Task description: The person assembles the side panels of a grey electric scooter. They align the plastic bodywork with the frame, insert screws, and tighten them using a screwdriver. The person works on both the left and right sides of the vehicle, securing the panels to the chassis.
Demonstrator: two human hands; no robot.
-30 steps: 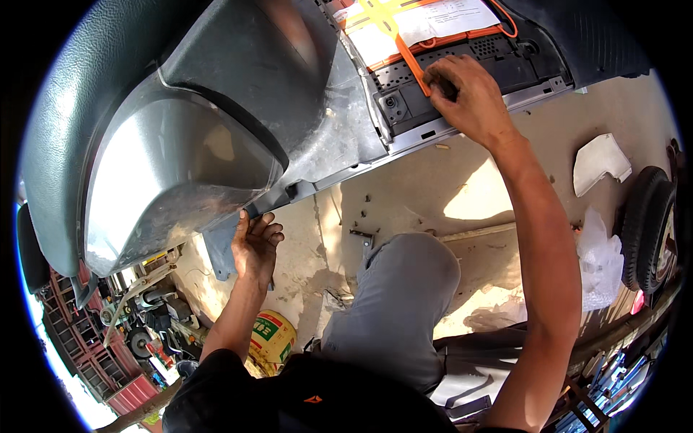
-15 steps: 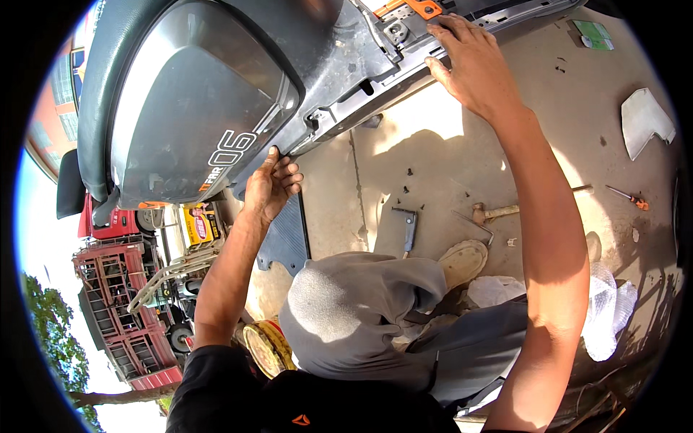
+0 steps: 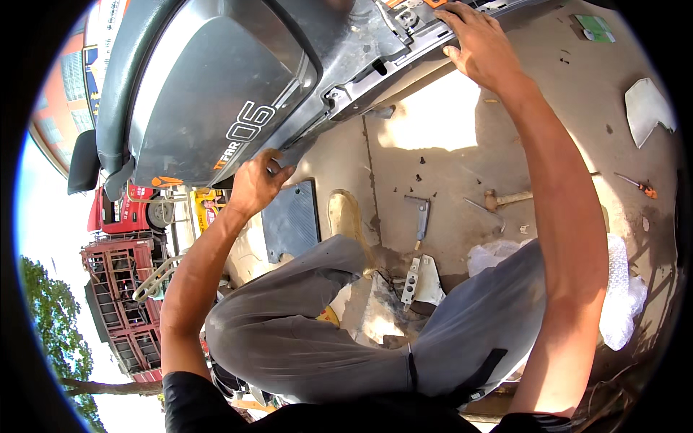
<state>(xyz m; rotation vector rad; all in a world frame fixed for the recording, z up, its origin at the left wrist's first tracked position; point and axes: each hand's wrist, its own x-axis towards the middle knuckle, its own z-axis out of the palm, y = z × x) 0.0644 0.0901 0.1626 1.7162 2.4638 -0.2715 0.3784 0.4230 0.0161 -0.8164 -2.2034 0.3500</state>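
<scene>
A scooter with a glossy dark-grey side panel [image 3: 195, 94] and a black seat [image 3: 119, 101] fills the upper left. Along the panel's lower edge runs a long grey trim strip [image 3: 354, 97] with slots and clip holes. My left hand [image 3: 258, 184] is closed at the strip's rear end, thumb and fingers at the edge below the panel; the exact contact is partly hidden. Toward the front, my right hand [image 3: 480, 47] grips the strip, fingers over the top and thumb apart below. An orange part [image 3: 435, 3] sits just beyond its fingertips.
On the concrete floor lie a hammer [image 3: 509, 199], a screwdriver [image 3: 637, 185], a grey-handled tool [image 3: 422, 216], several small screws, a dark ribbed mat [image 3: 292, 220], a metal bracket [image 3: 411, 281], a white plastic piece [image 3: 650, 112] and bubble wrap [image 3: 617, 303]. A red truck [image 3: 126, 281] stands at left.
My legs have shifted: one knee has swung left and a shoe now shows beside the mat. The metal bracket has come into view. Both hands stay at the strip; my left fingers have curled more.
</scene>
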